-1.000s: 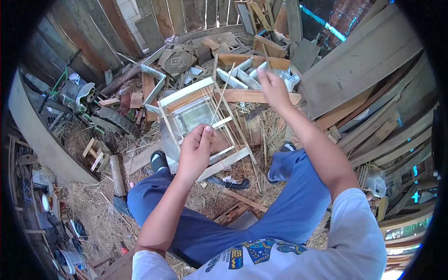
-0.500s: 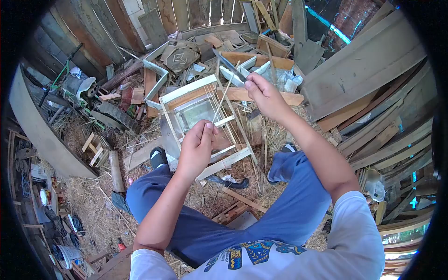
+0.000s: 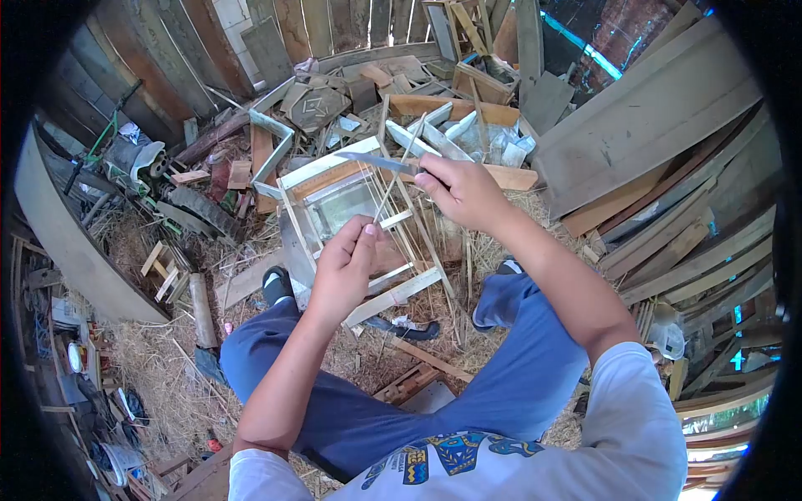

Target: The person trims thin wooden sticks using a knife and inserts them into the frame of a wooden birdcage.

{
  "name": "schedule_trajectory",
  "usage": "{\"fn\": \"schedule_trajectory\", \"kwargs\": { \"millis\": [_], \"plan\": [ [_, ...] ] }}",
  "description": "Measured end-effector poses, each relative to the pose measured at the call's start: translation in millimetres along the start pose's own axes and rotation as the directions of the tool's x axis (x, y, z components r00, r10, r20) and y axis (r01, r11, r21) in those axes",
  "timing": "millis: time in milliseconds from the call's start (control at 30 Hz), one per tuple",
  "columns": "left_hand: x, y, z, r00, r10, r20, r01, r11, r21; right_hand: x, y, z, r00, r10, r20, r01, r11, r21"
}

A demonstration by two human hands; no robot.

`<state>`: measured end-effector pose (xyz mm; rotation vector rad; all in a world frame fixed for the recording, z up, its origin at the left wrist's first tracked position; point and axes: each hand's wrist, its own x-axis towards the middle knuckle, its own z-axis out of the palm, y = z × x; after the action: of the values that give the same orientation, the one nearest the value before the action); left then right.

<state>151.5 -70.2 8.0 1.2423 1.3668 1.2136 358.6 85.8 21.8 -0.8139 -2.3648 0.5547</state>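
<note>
Strawy floor (image 3: 154, 363) below, mid-frame my left hand (image 3: 344, 260) pinches thin stick (image 3: 389, 192), right hand (image 3: 462, 192) clenches knife (image 3: 376, 160), best angled shallow.

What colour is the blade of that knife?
The knife blade is silvery grey. It shows best in the head view.

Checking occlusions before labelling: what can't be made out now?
All head view:
Knife: most of its handle is hidden inside the right hand.
Thin stick: lower end hidden by the left hand.
Shirt lettering: too small to read.
Boards, far right: ends cut off by the picture's dark edge.
</note>
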Motion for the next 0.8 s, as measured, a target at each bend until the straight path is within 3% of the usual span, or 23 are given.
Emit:
{"fn": "schedule_trajectory", "kwargs": {
  "millis": [67, 100, 167, 200, 267, 333, 400, 467, 533, 633, 733, 800],
  "plan": [
    [0, 2, 3, 0.999, -0.036, 0.008, 0.036, 0.995, -0.093, 3, 3, -9, 0.999, -0.045, -0.008, 0.043, 0.981, -0.19],
    [0, 4, 4, 0.997, -0.073, 0.019, 0.075, 0.98, -0.185, 5, 12, -5, 0.999, -0.042, -0.01, 0.039, 0.98, -0.193],
    [8, -13, 4, 0.999, -0.042, 0.005, 0.042, 0.988, -0.146, 11, 37, 4, 0.983, 0.005, -0.183, -0.031, 0.99, -0.136],
    [11, -12, 4, 1.0, -0.017, -0.017, 0.015, 0.994, -0.106, 15, 36, -2, 0.983, -0.001, -0.184, -0.026, 0.99, -0.142],
    [3, -8, 7, 0.995, -0.096, 0.014, 0.096, 0.973, -0.207, 20, 34, -14, 0.975, 0.079, -0.21, -0.138, 0.948, -0.285],
    [-1, -7, 7, 0.984, -0.168, 0.056, 0.177, 0.938, -0.298, 16, 33, -10, 0.965, 0.054, -0.256, -0.119, 0.961, -0.249],
    [-1, -9, 6, 0.997, -0.036, 0.065, 0.049, 0.977, -0.208, 5, 24, -2, 0.942, 0.1, -0.32, -0.125, 0.99, -0.061],
    [-4, -3, 4, 0.994, -0.078, 0.071, 0.093, 0.966, -0.241, -3, 13, 2, 0.949, 0.084, -0.303, -0.103, 0.994, -0.046],
    [-4, 1, 6, 0.99, -0.12, 0.079, 0.137, 0.951, -0.277, -7, 4, 8, 0.978, -0.072, -0.195, 0.066, 0.997, -0.036],
    [-4, 0, 4, 0.968, -0.232, 0.098, 0.252, 0.905, -0.344, -11, -4, 19, 0.993, -0.055, -0.1, 0.052, 0.998, -0.034],
    [-1, -12, 3, 0.972, -0.212, 0.105, 0.234, 0.928, -0.289, -11, -8, 24, 0.999, -0.036, -0.004, 0.035, 0.998, -0.056],
    [1, -17, 7, 1.0, -0.025, 0.005, 0.026, 0.984, -0.177, -9, -7, 25, 0.999, -0.054, 0.0, 0.054, 0.992, -0.11]
  ]
}}
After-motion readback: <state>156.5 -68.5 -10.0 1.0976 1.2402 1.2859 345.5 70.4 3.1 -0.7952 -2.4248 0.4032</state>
